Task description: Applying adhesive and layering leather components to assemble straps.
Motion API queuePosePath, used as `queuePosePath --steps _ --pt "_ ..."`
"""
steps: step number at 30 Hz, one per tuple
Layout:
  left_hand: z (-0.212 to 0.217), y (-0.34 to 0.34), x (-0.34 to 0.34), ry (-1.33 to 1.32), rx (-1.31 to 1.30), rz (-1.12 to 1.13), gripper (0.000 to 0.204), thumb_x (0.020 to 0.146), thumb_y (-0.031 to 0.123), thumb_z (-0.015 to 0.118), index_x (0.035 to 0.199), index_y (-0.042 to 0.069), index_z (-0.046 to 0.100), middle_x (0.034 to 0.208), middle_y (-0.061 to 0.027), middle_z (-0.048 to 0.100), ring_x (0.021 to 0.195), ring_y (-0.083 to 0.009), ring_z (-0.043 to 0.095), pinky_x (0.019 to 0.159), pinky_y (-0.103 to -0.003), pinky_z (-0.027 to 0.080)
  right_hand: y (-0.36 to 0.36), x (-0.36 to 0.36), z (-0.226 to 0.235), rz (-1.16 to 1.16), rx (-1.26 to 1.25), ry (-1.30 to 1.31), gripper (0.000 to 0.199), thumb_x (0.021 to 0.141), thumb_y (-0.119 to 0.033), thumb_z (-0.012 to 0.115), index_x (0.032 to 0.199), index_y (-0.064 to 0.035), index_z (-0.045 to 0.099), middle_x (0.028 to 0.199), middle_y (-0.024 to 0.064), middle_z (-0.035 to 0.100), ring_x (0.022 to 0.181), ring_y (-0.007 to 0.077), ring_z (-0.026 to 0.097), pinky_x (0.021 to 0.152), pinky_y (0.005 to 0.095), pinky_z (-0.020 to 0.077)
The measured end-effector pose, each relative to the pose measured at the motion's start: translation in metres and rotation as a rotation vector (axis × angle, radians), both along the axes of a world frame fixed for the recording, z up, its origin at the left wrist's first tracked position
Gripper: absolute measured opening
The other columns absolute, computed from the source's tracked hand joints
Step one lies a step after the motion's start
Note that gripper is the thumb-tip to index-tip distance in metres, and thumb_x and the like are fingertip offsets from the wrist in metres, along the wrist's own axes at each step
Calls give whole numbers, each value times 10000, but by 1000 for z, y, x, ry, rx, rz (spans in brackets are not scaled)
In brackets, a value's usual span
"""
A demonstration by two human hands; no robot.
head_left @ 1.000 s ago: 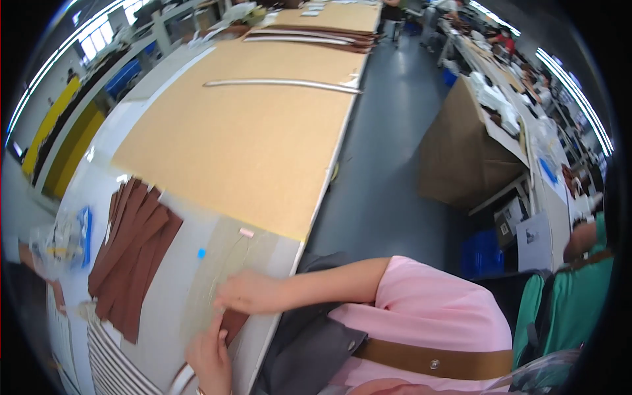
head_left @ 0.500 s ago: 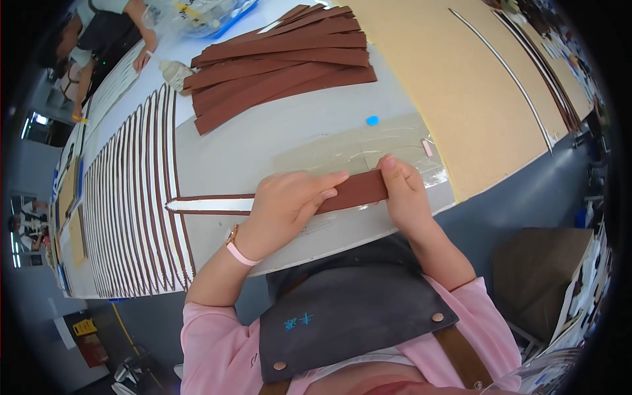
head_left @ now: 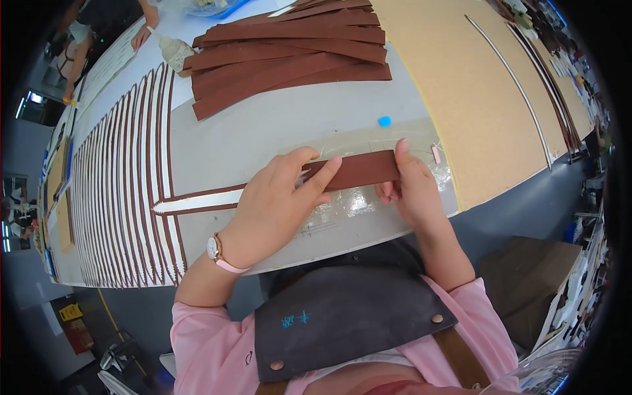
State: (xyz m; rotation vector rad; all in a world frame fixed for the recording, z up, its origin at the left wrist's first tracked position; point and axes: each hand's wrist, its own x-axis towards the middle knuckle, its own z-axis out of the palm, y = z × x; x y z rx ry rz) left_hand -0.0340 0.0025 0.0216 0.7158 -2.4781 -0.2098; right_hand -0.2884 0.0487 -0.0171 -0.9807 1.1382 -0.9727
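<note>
A long brown leather-like strip runs between my hands, with a pointed white strip lying along its left part. My left hand is over the middle, its thumb lying along the brown surface and its index finger bent above. Part of the strip is hidden beneath that hand. At the right end, my right hand grips the brown strip, thumb on the upper side and fingers curled under. The strip's left tip rests across a row of finished-looking brown-and-white strips laid side by side.
Loose brown strips are piled at the back, beside a whitish squeeze bottle. A blue lump and a small pink piece lie on the grey mat. A thin metal rod lies on the tan board. Another person's hand is far left.
My left index finger has lifted from the strip and bent, while the thumb lies across it. My right hand has turned, and the brown end is raised a little. The whole view has shifted slightly.
</note>
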Motion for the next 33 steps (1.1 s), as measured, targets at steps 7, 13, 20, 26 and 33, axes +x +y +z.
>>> queuePosePath --steps 7,13,20,26,33 --pt "-30 0 1 -79 216 71 412 888 89 675 1299 78 666 993 -111 656 873 -286 669 710 -389 539 24 -5 -9 -211 -236 248 303 1077 -244 548 1288 -26 556 835 32 604 802 105 567 768 294 474" --pt "-30 -2 -10 -248 295 163 488 846 -18 618 1307 129 686 872 -79 618 791 -293 648 688 -397 533 30 0 -28 -226 -640 834 291 862 5 708 1150 -37 722 944 121 638 886 323 598 759 392 500" --pt "-37 -9 -10 -233 367 117 487 909 94 667 1379 221 675 934 -89 545 764 -270 600 716 -389 524 33 3 -36 -134 -829 1070 367 802 -8 737 1168 -41 734 1006 100 620 1001 319 586 835 423 482" --pt "-36 -9 -8 -269 381 61 486 917 250 745 1395 221 666 1014 -89 525 826 -264 586 760 -379 516 33 1 -35 -138 -825 1093 355 815 -7 730 1169 -29 735 1015 96 624 1022 316 583 858 428 469" --pt "-36 -10 -9 -272 374 57 493 900 238 757 1384 212 673 1005 -94 517 832 -264 577 765 -376 512 34 -4 -42 -204 -784 935 341 820 4 721 1159 -25 732 1022 100 630 1025 321 584 865 431 464"
